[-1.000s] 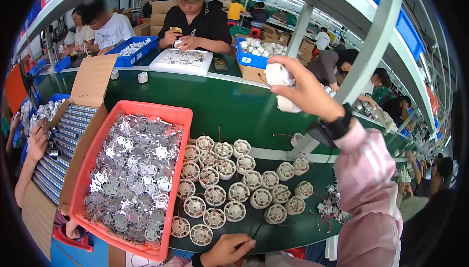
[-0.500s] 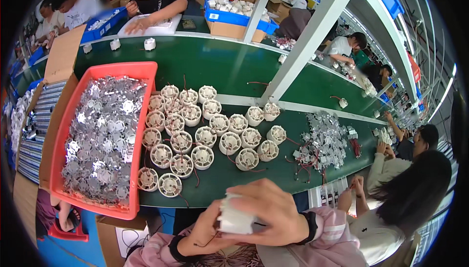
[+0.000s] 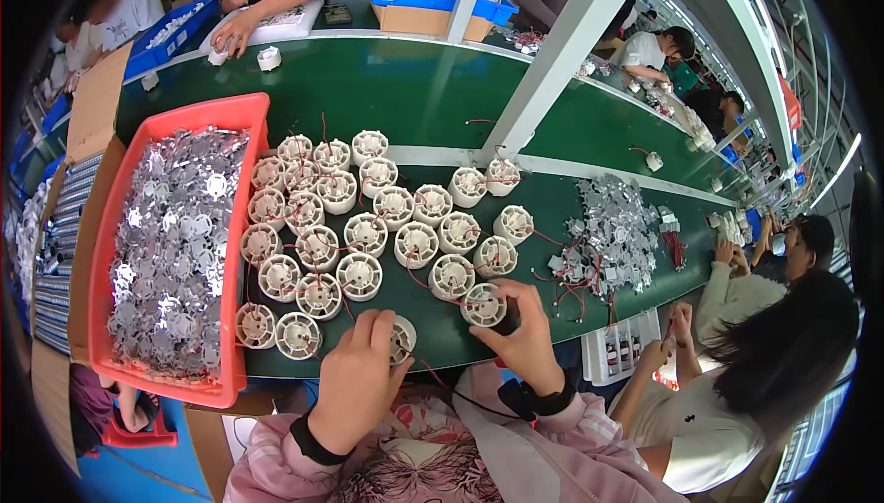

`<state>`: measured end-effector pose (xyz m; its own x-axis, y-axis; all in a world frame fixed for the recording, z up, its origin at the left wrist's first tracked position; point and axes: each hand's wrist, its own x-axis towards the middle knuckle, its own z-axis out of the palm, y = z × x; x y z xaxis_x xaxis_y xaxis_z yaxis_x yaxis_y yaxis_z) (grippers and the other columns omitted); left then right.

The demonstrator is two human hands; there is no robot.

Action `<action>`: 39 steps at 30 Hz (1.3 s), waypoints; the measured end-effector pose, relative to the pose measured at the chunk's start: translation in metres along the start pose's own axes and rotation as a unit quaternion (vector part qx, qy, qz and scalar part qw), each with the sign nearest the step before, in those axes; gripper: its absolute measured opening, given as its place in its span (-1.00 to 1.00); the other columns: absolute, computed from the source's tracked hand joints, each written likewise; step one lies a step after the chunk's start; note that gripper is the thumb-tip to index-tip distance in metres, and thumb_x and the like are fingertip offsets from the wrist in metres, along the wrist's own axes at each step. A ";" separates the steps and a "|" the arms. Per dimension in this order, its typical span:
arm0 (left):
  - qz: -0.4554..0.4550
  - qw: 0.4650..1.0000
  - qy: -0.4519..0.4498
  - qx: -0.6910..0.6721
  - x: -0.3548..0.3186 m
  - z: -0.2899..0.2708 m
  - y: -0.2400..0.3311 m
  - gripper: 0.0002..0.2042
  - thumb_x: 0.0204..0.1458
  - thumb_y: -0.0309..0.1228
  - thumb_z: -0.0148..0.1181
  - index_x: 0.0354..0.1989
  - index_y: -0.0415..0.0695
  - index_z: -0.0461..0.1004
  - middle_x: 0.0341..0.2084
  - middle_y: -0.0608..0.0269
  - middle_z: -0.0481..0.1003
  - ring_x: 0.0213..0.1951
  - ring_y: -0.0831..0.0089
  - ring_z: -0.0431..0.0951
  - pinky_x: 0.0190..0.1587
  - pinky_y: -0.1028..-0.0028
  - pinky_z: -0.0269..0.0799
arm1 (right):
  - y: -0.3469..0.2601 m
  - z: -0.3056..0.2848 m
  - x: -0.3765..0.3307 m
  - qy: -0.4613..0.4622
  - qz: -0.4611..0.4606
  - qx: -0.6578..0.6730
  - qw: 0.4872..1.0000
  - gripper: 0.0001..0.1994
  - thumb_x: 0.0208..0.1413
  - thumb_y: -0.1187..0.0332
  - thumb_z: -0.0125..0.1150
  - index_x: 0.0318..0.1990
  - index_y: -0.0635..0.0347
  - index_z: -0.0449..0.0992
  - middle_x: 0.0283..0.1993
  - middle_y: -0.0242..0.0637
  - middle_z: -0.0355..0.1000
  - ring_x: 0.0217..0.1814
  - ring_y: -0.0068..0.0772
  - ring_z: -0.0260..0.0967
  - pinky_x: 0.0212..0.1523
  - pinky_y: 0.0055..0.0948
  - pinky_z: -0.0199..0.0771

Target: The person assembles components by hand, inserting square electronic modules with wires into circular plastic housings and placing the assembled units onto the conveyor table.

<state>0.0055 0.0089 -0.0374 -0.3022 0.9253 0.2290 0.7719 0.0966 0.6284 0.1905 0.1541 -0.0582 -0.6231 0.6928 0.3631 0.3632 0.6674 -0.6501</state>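
Note:
My left hand (image 3: pixel 354 385) is closed around a round white plastic housing (image 3: pixel 402 341) at the table's near edge, and the fingers hide part of it. A thin dark red wire trails from that piece. Farther right, my right hand (image 3: pixel 527 335) pinches another round white housing (image 3: pixel 483 306) between thumb and fingers. This one sits at the near end of a group of similar spoked housings (image 3: pixel 359 276) with red wires, which stand on the green tabletop.
At left stands a red bin (image 3: pixel 241 319) full of flat silver metal pieces, beside a cardboard box (image 3: pixel 92 227) of metal cylinders. A pile of silver parts with wires (image 3: pixel 612 236) lies at right. A slanted white post (image 3: pixel 562 70) rises behind. Co-workers sit across and at right.
My hands were together near my body around a white housing; they have parted and moved out to the table, each on a housing. A co-worker's hand across reached to a white part.

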 end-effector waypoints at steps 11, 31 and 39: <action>0.024 0.999 0.016 0.033 0.024 0.005 0.007 -0.46 -0.24 -0.56 0.33 0.04 -0.15 0.37 -0.01 -0.03 0.29 -0.21 0.05 0.45 -0.25 0.27 0.44 | 0.003 -0.011 0.014 0.121 0.011 0.011 0.992 -0.64 -0.13 0.67 0.22 -0.09 0.26 0.49 -0.07 -0.17 0.39 -0.25 -0.35 0.36 -0.30 -0.50 0.41; 0.126 0.983 0.048 -0.128 0.026 -0.005 0.036 -0.49 -0.14 -0.51 0.32 0.06 -0.23 0.36 -0.30 0.08 0.39 -0.42 0.21 0.44 -0.39 0.34 0.42 | -0.008 -0.095 0.046 0.181 0.071 0.167 0.966 -0.93 0.03 0.58 0.21 -0.31 0.32 0.53 -0.33 -0.26 0.45 -0.39 -0.53 0.36 -0.40 -0.59 0.34; 0.073 0.974 0.004 -0.213 0.038 0.012 0.057 -0.51 -0.06 -0.47 0.27 0.10 -0.24 0.34 -0.39 0.09 0.41 -0.49 0.21 0.45 -0.44 0.37 0.44 | -0.050 -0.078 0.051 -0.034 -0.038 0.286 0.957 -0.90 -0.03 0.62 0.25 -0.31 0.37 0.55 -0.34 -0.16 0.48 -0.47 -0.42 0.39 -0.44 -0.46 0.37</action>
<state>0.0447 0.0538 -0.0013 -0.2127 0.9146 0.3440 0.5056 -0.1982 0.8397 0.1947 0.1779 0.0450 -0.6830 0.6159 0.3927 -0.1115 0.4434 -0.8893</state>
